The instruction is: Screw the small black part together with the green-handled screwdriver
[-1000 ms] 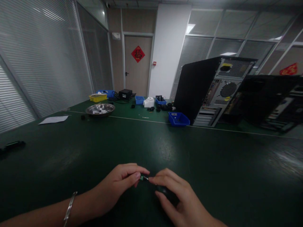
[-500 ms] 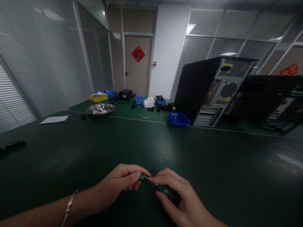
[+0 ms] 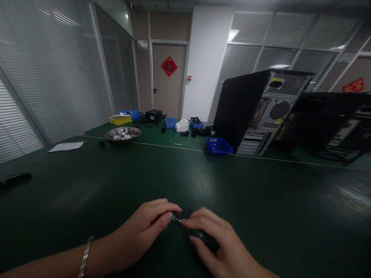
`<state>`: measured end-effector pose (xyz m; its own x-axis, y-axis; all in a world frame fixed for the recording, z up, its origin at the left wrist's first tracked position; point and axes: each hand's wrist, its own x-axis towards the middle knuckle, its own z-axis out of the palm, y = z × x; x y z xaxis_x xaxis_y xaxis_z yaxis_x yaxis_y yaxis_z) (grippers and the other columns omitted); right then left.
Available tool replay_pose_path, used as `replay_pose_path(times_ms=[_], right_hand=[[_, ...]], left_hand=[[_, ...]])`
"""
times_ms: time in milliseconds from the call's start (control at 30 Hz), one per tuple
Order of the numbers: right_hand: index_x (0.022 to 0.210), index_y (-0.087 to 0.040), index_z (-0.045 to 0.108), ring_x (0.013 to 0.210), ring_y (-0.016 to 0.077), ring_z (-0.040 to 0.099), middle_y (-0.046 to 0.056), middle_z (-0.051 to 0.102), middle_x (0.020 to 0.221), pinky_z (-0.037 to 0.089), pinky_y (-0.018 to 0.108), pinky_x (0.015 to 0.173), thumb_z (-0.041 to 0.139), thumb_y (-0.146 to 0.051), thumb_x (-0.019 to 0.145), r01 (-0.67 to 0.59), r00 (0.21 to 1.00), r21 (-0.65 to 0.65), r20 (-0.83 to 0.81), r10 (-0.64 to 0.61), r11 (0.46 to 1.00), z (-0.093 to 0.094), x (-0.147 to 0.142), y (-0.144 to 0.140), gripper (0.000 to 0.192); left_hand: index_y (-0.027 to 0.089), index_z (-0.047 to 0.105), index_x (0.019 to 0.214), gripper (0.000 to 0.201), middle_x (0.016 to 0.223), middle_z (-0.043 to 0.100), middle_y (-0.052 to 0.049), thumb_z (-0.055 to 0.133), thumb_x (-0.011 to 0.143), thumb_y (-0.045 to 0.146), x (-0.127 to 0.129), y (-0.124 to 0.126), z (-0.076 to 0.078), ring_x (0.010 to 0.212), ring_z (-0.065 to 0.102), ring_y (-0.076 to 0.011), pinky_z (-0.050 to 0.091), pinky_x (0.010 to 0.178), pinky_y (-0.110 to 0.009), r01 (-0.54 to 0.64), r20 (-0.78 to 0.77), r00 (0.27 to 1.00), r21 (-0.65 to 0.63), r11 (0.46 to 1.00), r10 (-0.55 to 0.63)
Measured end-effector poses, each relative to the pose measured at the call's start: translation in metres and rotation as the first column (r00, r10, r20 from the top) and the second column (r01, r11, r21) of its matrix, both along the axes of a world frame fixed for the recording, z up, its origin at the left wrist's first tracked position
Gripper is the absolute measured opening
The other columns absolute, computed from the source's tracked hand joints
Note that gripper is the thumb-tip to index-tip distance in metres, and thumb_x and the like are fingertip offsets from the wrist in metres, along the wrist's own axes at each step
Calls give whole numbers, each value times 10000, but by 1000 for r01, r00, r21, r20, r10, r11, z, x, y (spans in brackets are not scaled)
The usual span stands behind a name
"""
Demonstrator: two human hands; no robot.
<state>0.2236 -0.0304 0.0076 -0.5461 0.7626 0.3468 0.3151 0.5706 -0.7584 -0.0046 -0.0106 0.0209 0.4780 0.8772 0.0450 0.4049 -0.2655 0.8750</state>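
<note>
Firstly, green table point(image 3: 179, 170): large, dark, spanning the whole foreground.
Computer tower point(image 3: 261, 112): upright at far right of table, rear panel showing; second dark case point(image 3: 327, 123) just beside it.
Steel bowl point(image 3: 123, 134): far left, near sheet of paper point(image 3: 65, 146).
Blue bin point(image 3: 218, 146): just in front of tower.
Left hand point(image 3: 142, 231): low centre, bracelet point(image 3: 85, 256) on wrist, thumb and forefinger pinched on small green part point(image 3: 174, 218).
Right hand point(image 3: 217, 243): beside left, fingertips closed on other end of same part, palm over dark object point(image 3: 199, 234), identity unclear.
Small green part: between both hands, just above table.
</note>
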Motion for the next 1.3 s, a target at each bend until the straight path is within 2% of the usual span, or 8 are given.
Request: replay_pose_path(times_ms=[67, 300, 433, 667, 900, 1100, 1200, 1300], right_hand=[[1126, -204, 641, 901, 193, 636, 91, 632, 1019, 524, 299, 786, 536, -25, 845, -1, 1000, 1, 1, 1, 1000, 0, 0, 0, 349], [1122, -214, 633, 903, 197, 638, 89, 640, 1010, 518, 308, 779, 547, -23, 844, -14, 996, -15, -83, 13, 1000, -3, 0, -1, 348], [1109, -214, 643, 887, 198, 639, 89, 640, 994, 516, 309, 764, 547, -19, 838, -12, 994, -19, -109, 10, 1000, -2, -1, 0, 347], [1098, -212, 652, 875, 201, 642, 90, 649, 973, 511, 316, 765, 561, -30, 838, -11, 992, -35, -124, 7, 999, -2, -1, 0, 329], [1121, -225, 647, 901, 198, 637, 88, 641, 999, 512, 308, 775, 552, -20, 845, -29, 993, -9, -114, 28, 1000, -1, -1, 1, 357], [1151, -217, 631, 916, 194, 636, 83, 642, 1014, 508, 306, 801, 545, -22, 860, -16, 995, -38, -99, 12, 999, -2, 1, 0, 361], [1139, -217, 635, 919, 192, 632, 76, 644, 1005, 504, 302, 805, 553, -46, 874, 29, 995, -29, -97, -32, 999, -2, 3, 1, 326], [1133, -228, 634, 928, 192, 628, 65, 646, 1003, 498, 301, 812, 552, -62, 886, 57, 993, -20, -101, -59, 998, -2, 4, 2, 309]], left_hand=[[273, 695, 1099, 279, 1028, 662, -31, 492, 923, 348, 0, 1, -1, 981, 561, -235, 389, 878, -302, 3, 6, 1000, -8, 1000, -3], [189, 712, 1045, 344, 739, 568, -4, 483, 904, 403, 0, 9, -5, 716, 490, -173, 359, 656, -269, 120, 190, 979, -261, 958, -71], [158, 719, 1033, 396, 679, 540, 2, 499, 885, 453, 0, 12, -9, 645, 444, -152, 317, 598, -256, 162, 255, 963, -307, 938, -83], [148, 714, 1044, 431, 661, 532, 6, 514, 874, 490, -1, 16, -20, 610, 420, -136, 291, 571, -246, 209, 314, 944, -333, 919, -101], [161, 674, 1063, 351, 724, 511, 11, 487, 914, 417, 0, 10, -13, 698, 445, -155, 316, 633, -268, 183, 227, 967, -299, 937, -116], [196, 529, 975, 205, 712, 485, 44, 495, 919, 391, 1, 14, -13, 664, 435, -139, 324, 613, -258, 149, 319, 946, -274, 950, -56], [192, 525, 937, 215, 720, 488, 40, 455, 938, 395, 0, 20, -13, 656, 439, -138, 334, 603, -254, 121, 278, 960, -258, 958, -46], [190, 550, 895, 267, 783, 514, 18, 400, 967, 399, -2, 20, -8, 719, 476, -151, 383, 663, -265, 132, 133, 985, -191, 973, -107]])
